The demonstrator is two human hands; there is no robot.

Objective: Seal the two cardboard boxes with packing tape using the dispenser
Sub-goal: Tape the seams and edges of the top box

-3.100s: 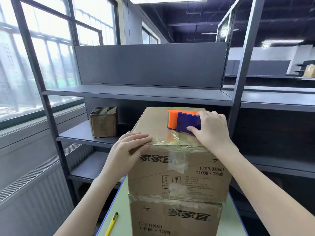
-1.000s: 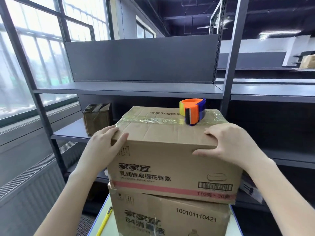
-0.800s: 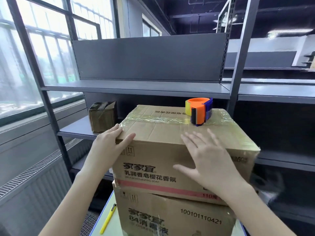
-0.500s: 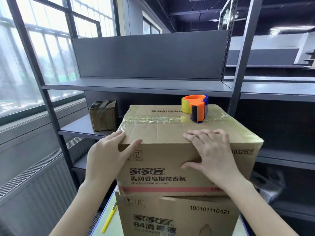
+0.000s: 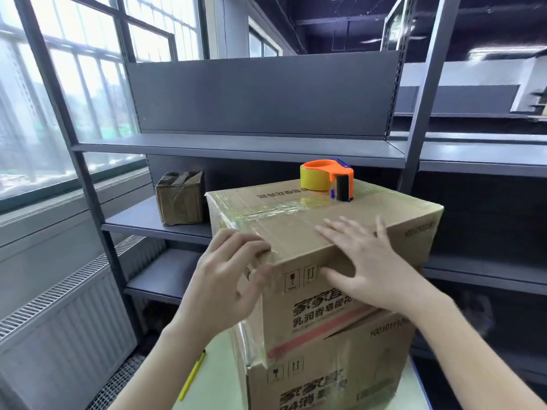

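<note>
Two cardboard boxes are stacked on a pale table. The upper box (image 5: 408, 232) sits skewed on the lower box (image 5: 340, 377), one corner toward me, with clear tape across its top. An orange and blue tape dispenser (image 5: 328, 179) with a yellow roll stands free on the far part of that top. My left hand (image 5: 228, 279) wraps the near left corner, fingers over the top edge and thumb on the side face. My right hand (image 5: 367, 267) lies with straight fingers on the top's near edge, thumb against the front face.
Grey metal shelving (image 5: 236, 143) stands right behind the boxes, its upright posts close on both sides. A small taped carton (image 5: 180, 196) rests on a lower shelf at left. A yellow pen (image 5: 192, 374) lies on the table (image 5: 213, 389) left of the stack. Windows and a radiator fill the left.
The upper box has been turned on the lower one, its corner now facing me. My right hand left the dispenser, which now stands on the box top. Both hands shifted along the near edge.
</note>
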